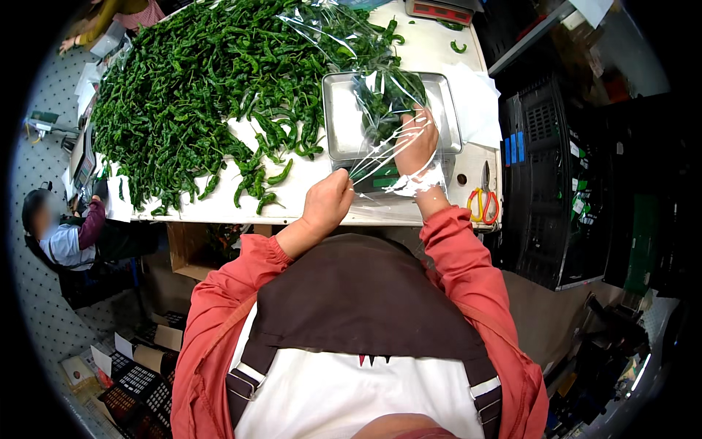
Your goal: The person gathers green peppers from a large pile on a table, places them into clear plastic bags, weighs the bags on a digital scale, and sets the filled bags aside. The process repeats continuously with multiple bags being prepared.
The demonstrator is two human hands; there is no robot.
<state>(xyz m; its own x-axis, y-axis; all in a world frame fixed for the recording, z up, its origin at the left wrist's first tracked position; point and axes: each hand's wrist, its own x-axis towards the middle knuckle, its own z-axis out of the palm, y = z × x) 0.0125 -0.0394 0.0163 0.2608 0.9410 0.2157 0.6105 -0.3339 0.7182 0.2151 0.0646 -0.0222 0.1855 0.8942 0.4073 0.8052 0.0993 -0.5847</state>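
My left hand (328, 201) is closed on the rim of a clear plastic bag (378, 145), whose film is stretched in taut folds towards my right wrist. The bag lies over a shallow metal tray (341, 123) and holds green peppers (386, 93). My right hand (419, 140) is within the bag's mouth, against the peppers; its fingertips are partly hidden, so its grip is unclear. Beneath the tray's near edge is a scale (378, 181), mostly covered by film. A broad heap of wrinkled green peppers (208, 82) spreads to the left of the tray.
Red-and-yellow-handled scissors (483, 200) lie on the white table (362, 211), right of a small hole. White sheets (473, 104) are beside the tray. Another scale (441, 11) stands at the back. Stacked black crates (548, 181) flank the table. A person (71, 236) sits at left.
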